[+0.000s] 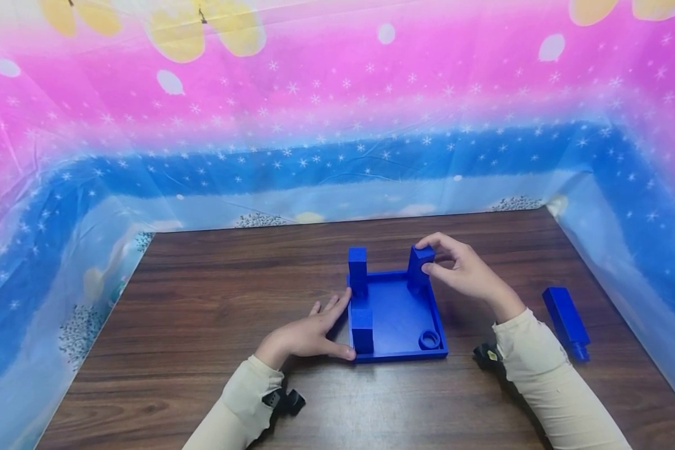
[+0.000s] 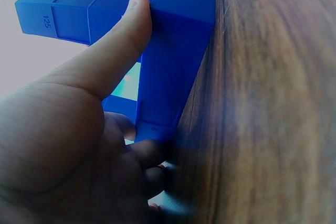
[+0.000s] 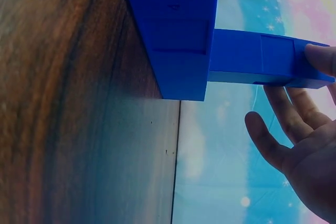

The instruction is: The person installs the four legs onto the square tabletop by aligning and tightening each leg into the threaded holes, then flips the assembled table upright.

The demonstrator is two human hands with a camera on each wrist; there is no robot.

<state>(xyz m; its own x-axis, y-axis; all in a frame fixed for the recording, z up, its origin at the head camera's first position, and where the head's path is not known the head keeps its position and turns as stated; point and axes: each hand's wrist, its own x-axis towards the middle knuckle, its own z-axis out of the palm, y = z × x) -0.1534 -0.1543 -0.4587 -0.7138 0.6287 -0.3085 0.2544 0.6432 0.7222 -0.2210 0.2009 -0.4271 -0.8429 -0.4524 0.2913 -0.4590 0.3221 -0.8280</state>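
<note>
A square blue tray (image 1: pixel 402 319) with low walls lies on the table, an upright blue post (image 1: pixel 357 269) at its far left corner and another post (image 1: pixel 362 331) at its near left. My left hand (image 1: pixel 309 334) is spread along the tray's left side, straight fingers against the wall and thumb at the near corner. In the left wrist view the thumb (image 2: pixel 137 22) presses the tray beside a post. At the far right corner my right hand (image 1: pixel 467 269) pinches the top of a third post (image 1: pixel 418 269) between thumb and fingers. That post stands upright in the right wrist view too.
A round blue socket ring (image 1: pixel 429 340) sits in the tray's near right corner. To the right, a loose blue post (image 1: pixel 565 319) with a threaded end lies on the wooden table (image 1: pixel 230 269). A patterned cloth (image 1: pixel 337 169) rises behind the table and at its sides.
</note>
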